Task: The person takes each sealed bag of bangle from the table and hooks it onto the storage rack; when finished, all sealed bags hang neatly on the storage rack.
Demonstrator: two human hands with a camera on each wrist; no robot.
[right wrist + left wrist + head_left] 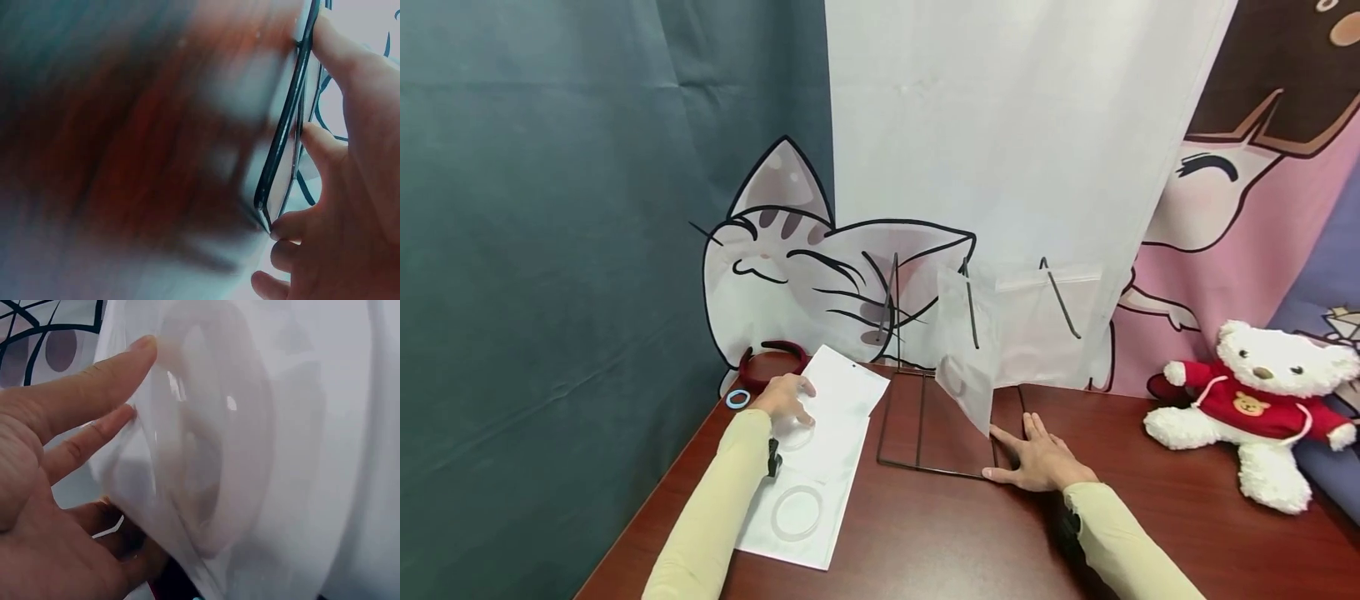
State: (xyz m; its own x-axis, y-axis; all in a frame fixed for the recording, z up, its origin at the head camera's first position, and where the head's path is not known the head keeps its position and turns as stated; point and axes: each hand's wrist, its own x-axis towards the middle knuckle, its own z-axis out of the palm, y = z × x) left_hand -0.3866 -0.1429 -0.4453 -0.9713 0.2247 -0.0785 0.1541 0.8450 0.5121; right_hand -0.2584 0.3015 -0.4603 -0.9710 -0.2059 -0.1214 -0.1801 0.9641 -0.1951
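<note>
My left hand [786, 403] pinches the left edge of a white plastic bag [841, 375] with a punched hole at its top. Through the plastic shows a pale ring [247, 425]; the thumb lies on the bag's face, the other fingers curl at its edge. A second white bag [820, 546] with a ring [797, 513] in it lies nearer on the table. My right hand [1037, 460] rests, fingers spread, on the right side of a black wire rack's base [920, 425]. A bag with a ring [966, 358] hangs from its middle hook, another clear bag [1048, 325] from the right hook.
Past the left hand lie a dark red headband [747, 371] and a small light-blue ring [737, 399]. A white teddy bear [1255, 408] in a red hoodie sits at the table's right. A printed curtain [1015, 117] hangs behind the rack.
</note>
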